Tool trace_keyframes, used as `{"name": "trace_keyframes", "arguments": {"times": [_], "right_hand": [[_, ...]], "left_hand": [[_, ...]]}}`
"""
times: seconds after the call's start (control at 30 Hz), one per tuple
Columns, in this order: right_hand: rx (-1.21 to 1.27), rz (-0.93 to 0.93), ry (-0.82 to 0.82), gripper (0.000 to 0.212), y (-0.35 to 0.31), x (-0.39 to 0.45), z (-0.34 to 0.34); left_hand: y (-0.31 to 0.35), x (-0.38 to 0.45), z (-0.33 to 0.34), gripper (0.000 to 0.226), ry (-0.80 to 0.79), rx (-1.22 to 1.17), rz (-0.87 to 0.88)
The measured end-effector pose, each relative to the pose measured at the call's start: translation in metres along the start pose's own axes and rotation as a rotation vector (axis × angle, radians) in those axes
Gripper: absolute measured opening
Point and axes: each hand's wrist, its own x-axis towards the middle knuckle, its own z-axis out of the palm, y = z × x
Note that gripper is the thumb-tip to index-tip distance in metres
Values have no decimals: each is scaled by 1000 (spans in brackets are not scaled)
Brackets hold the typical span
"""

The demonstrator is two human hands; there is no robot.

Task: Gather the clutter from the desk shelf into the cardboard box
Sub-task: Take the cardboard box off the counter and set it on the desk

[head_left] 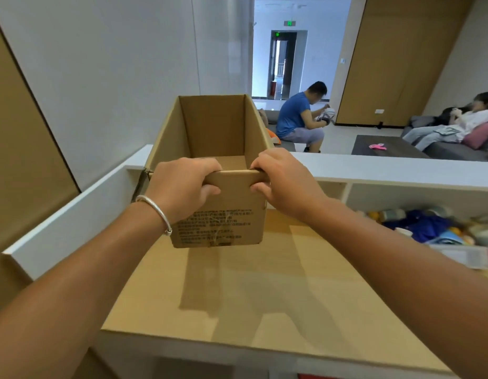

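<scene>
An open, empty cardboard box (226, 214) with printed text on its near wall is held above the wooden desk top (264, 291). My left hand (180, 187), with a silver bracelet on the wrist, grips the near rim at its left. My right hand (286, 179) grips the same rim at its right. The clutter (434, 225) lies in the shelf compartment at the right: blue cloth, small jars and other blurred items.
A white raised ledge (387, 168) runs along the back and left of the desk, over the shelf openings. Beyond it one person in a blue shirt (297, 116) sits, another sits on a sofa (456, 124), and a dark coffee table (385, 146) stands.
</scene>
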Motion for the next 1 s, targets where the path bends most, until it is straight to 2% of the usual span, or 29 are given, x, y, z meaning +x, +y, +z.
{"name": "trace_keyframes", "arguments": {"times": [0.23, 0.37, 0.47, 0.7, 1.0], "right_hand": [[-44, 29, 47, 15, 33, -159, -70], [-46, 48, 41, 16, 43, -240, -96], [-29, 72, 14, 16, 48, -286, -106], [54, 165, -52, 19, 73, -354, -89], [141, 206, -119, 19, 123, -371, -24]], "left_hand": [[161, -60, 5, 10, 49, -40, 32], [230, -95, 14, 9, 66, -99, 52], [267, -117, 24, 9, 10, -170, 41], [317, -148, 64, 9, -127, -185, 45], [322, -146, 136, 16, -195, -159, -16]]}}
